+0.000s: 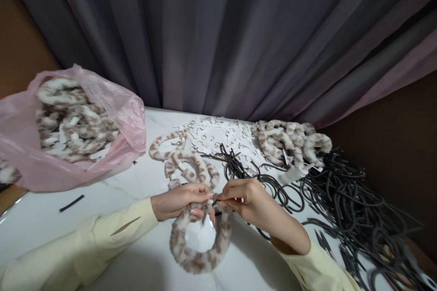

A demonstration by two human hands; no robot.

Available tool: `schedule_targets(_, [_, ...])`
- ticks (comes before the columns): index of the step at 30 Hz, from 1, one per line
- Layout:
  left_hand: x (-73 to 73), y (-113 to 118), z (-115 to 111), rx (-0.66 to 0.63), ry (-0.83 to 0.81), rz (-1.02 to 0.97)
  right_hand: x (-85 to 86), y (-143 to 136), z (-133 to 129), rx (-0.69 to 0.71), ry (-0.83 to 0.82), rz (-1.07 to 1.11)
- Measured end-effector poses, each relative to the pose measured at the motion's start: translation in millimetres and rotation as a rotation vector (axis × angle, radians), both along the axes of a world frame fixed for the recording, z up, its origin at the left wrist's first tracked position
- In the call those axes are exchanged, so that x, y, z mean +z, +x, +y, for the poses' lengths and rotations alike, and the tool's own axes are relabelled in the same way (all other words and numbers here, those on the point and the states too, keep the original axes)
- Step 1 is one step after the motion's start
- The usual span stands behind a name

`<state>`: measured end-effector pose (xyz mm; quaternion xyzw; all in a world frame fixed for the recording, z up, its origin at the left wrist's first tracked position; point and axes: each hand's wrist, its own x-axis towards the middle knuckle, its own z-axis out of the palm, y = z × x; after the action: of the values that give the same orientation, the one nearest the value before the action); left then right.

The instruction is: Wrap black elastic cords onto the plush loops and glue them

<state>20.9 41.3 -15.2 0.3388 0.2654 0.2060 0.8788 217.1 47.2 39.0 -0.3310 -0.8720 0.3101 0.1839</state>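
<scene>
A fluffy white-and-brown spotted ring [200,261] hangs below my hands over the white table, its two ends meeting at my fingers. My left hand [184,200] is closed around its left end, with the thumb and forefinger pinching near the gap. My right hand [249,198] pinches a short dark cord end [215,202] at the gap, close to the ring's right end. The exact joint is partly hidden by my fingers. Just beyond my hands lie more fluffy pieces [193,163], and another fluffy loop [164,143] is behind them.
A pink plastic bag [133,122] of fluffy rings stands left. A black cord scrap [71,203] lies before it. Small paper tags [211,134] are spread at the back. Finished-looking rings [273,138], a white bottle [295,173], tangled black cords [351,204] and pliers-like tools [324,243] are right.
</scene>
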Motion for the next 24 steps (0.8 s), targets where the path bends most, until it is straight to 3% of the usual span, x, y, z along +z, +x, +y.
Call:
schedule_targets(4, [-2.6, -0.2, 0.0, 0.006, 0.003, -0.011, -3.1, -1.4, -0.5, 0.021, 0.035, -0.002])
schedule_targets(17, [-1.6, 2.7, -2.0, 0.091, 0.262, 0.172, -8.6, -4.7, -1.4, 0.006, 0.03, -0.045])
schedule_targets(24, [-1.0, 5.3, -9.9, 0.114, 0.542, 0.324, -4.9, 3.2, 2.0, 0.032, 0.083, -0.107])
